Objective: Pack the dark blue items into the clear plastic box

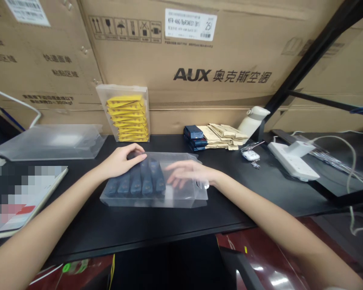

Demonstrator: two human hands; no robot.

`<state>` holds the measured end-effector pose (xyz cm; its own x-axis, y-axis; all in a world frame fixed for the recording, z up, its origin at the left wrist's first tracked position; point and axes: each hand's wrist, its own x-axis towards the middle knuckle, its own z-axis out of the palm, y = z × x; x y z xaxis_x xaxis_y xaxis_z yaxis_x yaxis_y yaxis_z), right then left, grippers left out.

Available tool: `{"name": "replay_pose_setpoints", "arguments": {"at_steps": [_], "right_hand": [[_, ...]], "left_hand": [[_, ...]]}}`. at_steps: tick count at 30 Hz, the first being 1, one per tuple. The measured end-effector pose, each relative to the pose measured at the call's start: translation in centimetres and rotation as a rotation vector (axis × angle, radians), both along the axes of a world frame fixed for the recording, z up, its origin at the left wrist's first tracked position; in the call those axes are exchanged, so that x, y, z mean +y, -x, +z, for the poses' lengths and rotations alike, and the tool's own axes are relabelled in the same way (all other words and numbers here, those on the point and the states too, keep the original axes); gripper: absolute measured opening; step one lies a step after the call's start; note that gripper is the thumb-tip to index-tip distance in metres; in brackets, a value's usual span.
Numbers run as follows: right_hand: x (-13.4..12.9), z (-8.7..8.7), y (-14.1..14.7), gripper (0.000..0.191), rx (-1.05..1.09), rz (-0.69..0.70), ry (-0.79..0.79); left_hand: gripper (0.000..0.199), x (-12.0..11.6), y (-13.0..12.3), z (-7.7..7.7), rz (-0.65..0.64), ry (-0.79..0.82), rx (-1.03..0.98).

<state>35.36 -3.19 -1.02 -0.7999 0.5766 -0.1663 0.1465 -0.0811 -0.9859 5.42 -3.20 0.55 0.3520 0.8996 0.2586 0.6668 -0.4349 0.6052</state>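
Observation:
A clear frosted plastic box lies on its side on the black desk. Inside its left part stands a row of several dark blue packets. My left hand holds the box at its upper left, with the thumb along the top and the fingers curled over the far side. Through the open right end, my right hand reaches into the box. Its fingers are stretched out and slightly apart, close to the rightmost packet, and seem to hold nothing. The plastic blurs the fingertips.
Behind stand a clear box of yellow packets and a pile of beige packets with dark blue ones. A white bottle, an earphone case and a power strip are right. Another clear box lies left.

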Motion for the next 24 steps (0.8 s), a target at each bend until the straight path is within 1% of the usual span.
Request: {"name": "replay_pose_setpoints", "arguments": {"at_steps": [3,5,7,9,10,11,12,13,14,15,16,17,18,20,22,24], "right_hand": [[0.6,0.0,-0.3,0.034,0.043,-0.169,-0.020],[1.2,-0.2,-0.6,0.025,0.065,-0.316,-0.049],[2.0,-0.4,-1.0,0.019,0.060,-0.490,-0.111],[2.8,-0.6,-1.6,0.016,0.052,-0.663,-0.211],[3.2,-0.7,-2.0,0.015,0.043,-0.740,-0.285],[3.6,-0.9,-2.4,0.015,0.020,-0.809,-0.406],[4.0,-1.0,-2.9,0.015,-0.023,-0.862,-0.578],[4.4,-1.1,-3.4,0.014,-0.078,-0.910,-0.783],[4.7,-1.2,-3.8,0.018,-0.145,-0.905,-0.973],[5.0,-1.3,-4.3,0.023,-0.221,-0.874,-1.126],[5.3,-1.5,-4.8,0.029,-0.315,-0.832,-1.226],[5.5,-1.6,-5.2,0.037,-0.416,-0.804,-1.272],[5.7,-1.8,-5.5,0.046,-0.513,-0.782,-1.282],[6.1,-2.1,-5.9,0.056,-0.652,-0.728,-1.272],[6.2,-2.3,-6.1,0.058,-0.712,-0.694,-1.252],[6.2,-2.3,-6.1,0.055,-0.715,-0.693,-1.244]], "left_hand": [[0.040,0.9,1.3,-0.1,0.031,-0.022,-0.004],[0.041,1.2,1.9,0.0,0.063,-0.020,0.001],[0.041,1.2,2.1,0.1,0.087,-0.016,0.009],[0.042,1.2,2.1,0.2,0.099,-0.010,0.014],[0.042,1.1,2.1,0.2,0.104,-0.008,0.016],[0.043,1.1,2.0,0.2,0.106,-0.007,0.016],[0.043,1.1,1.9,0.2,0.109,-0.008,0.017],[0.043,1.0,1.9,0.1,0.111,-0.010,0.018],[0.043,1.0,1.9,0.2,0.114,-0.013,0.019],[0.043,0.9,1.8,0.2,0.114,-0.014,0.020],[0.044,0.9,1.8,0.2,0.112,-0.013,0.020],[0.043,0.9,1.8,0.2,0.108,-0.012,0.021],[0.043,0.8,1.7,0.3,0.104,-0.011,0.021],[0.043,0.7,1.7,0.4,0.096,-0.009,0.026],[0.043,0.7,1.6,0.4,0.096,-0.012,0.033],[0.043,0.7,1.5,0.4,0.097,-0.016,0.036]]}}
